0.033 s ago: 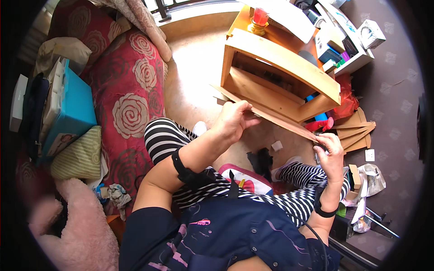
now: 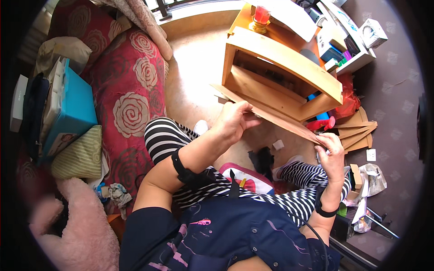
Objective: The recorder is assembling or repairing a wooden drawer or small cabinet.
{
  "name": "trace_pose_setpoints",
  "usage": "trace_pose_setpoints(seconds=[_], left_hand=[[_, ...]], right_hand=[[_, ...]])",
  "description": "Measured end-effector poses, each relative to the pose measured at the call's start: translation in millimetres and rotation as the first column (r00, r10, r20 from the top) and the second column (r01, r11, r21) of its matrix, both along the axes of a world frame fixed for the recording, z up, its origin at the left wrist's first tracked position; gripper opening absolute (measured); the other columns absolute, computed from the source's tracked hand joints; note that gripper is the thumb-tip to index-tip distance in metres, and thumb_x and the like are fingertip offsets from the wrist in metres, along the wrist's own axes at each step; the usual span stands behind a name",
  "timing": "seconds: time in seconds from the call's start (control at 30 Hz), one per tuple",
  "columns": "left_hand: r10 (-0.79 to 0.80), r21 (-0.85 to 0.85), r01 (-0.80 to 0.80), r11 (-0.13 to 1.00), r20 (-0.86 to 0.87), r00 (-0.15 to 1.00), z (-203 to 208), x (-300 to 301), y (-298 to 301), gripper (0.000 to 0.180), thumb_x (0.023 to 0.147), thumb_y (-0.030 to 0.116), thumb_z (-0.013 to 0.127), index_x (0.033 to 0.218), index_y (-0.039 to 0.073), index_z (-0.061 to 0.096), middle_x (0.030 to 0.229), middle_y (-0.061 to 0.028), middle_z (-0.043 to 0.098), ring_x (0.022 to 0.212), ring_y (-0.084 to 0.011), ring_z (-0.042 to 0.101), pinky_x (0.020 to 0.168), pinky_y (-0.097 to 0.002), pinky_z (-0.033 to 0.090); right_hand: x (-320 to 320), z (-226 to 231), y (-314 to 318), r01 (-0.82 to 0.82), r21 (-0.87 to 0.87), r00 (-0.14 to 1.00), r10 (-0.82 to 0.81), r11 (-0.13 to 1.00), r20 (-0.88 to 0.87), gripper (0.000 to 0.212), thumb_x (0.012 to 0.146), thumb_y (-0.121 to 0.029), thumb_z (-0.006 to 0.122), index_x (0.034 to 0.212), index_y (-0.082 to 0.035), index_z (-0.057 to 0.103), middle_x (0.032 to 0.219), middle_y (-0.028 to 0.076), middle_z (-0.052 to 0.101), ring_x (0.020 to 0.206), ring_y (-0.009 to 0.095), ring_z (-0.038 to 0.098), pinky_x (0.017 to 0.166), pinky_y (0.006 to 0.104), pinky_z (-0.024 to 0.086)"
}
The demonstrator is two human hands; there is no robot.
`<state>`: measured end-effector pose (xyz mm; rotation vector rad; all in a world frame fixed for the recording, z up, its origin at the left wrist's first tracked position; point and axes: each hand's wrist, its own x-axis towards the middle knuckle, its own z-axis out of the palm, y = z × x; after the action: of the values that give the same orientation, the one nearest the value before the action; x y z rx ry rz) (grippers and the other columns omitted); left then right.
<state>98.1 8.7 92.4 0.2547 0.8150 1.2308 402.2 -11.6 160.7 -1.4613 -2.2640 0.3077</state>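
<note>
A thin wooden board (image 2: 284,123), seen nearly edge-on, slants along the near lower side of a light wooden cabinet (image 2: 289,61) with an open front. My left hand (image 2: 232,121) is closed at the board's edge left of its middle, fingertips on the edge and thumb on the near side. At the board's right end, my right hand (image 2: 331,153) grips the corner between thumb and fingers. The face of the board turned toward the cabinet is mostly hidden. Whether the board is joined to the cabinet, I cannot tell.
To the left is a bed with a red rose-patterned cover (image 2: 131,113), a blue box (image 2: 77,106) and a pink plush toy (image 2: 90,226). Flattened cardboard (image 2: 359,131) leans by the right wall. A black cloth-like item (image 2: 262,161) lies on the floor between my legs.
</note>
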Motion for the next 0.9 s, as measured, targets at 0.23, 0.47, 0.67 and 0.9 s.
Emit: trace_pose_setpoints(seconds=[0.23, 0.47, 0.67, 0.9], left_hand=[[0.075, 0.015, -0.074, 0.997, -0.072, 0.995, 5, -21, -20, 0.032, 0.084, 0.009, 0.053, 0.114, 0.0, 0.049, 0.107, -0.0141, 0.058, 0.094, -0.0272, 0.06, 0.082, -0.0486, 0.052], [0.309, -0.019, -0.319, 0.948, -0.202, 0.929, 1, -47, -23, 0.033, 0.092, 0.024, 0.048, 0.117, 0.002, 0.049, 0.11, -0.0105, 0.058, 0.1, -0.024, 0.058, 0.083, -0.0417, 0.05], [0.384, 0.007, -0.413, 0.911, -0.381, 0.841, 12, -33, -17, 0.042, 0.095, 0.027, 0.048, 0.131, 0.008, 0.042, 0.115, -0.0097, 0.056, 0.099, -0.0242, 0.059, 0.08, -0.0415, 0.05], [0.374, 0.078, -0.372, 0.925, -0.359, 0.855, 0, -48, -15, 0.031, 0.097, 0.026, 0.048, 0.122, 0.008, 0.05, 0.113, -0.0077, 0.057, 0.099, -0.0224, 0.06, 0.079, -0.0389, 0.053]], right_hand=[[0, -16, -2, -0.064, -0.037, 0.998, 0.064, 0.997, -0.016, 0.022, 0.071, 0.004, 0.064, 0.091, -0.002, 0.068, 0.09, 0.014, 0.068, 0.085, 0.029, 0.065, 0.078, 0.0342, 0.051], [4, -19, -7, -0.073, -0.064, 0.997, 0.073, 0.995, -0.001, 0.019, 0.067, 0.004, 0.067, 0.086, 0.0, 0.068, 0.087, 0.015, 0.069, 0.083, 0.03, 0.066, 0.075, 0.0343, 0.052], [9, -19, -9, -0.078, -0.005, 0.997, 0.078, 0.997, 0.002, 0.024, 0.066, 0.005, 0.065, 0.089, -0.003, 0.068, 0.088, 0.014, 0.069, 0.082, 0.028, 0.066, 0.074, 0.034, 0.052], [13, -17, -1, -0.03, -0.001, 0.999, 0.03, 1.0, -0.026, 0.02, 0.066, 0.005, 0.064, 0.085, -0.002, 0.065, 0.086, 0.012, 0.067, 0.081, 0.028, 0.065, 0.073, 0.0341, 0.053]])
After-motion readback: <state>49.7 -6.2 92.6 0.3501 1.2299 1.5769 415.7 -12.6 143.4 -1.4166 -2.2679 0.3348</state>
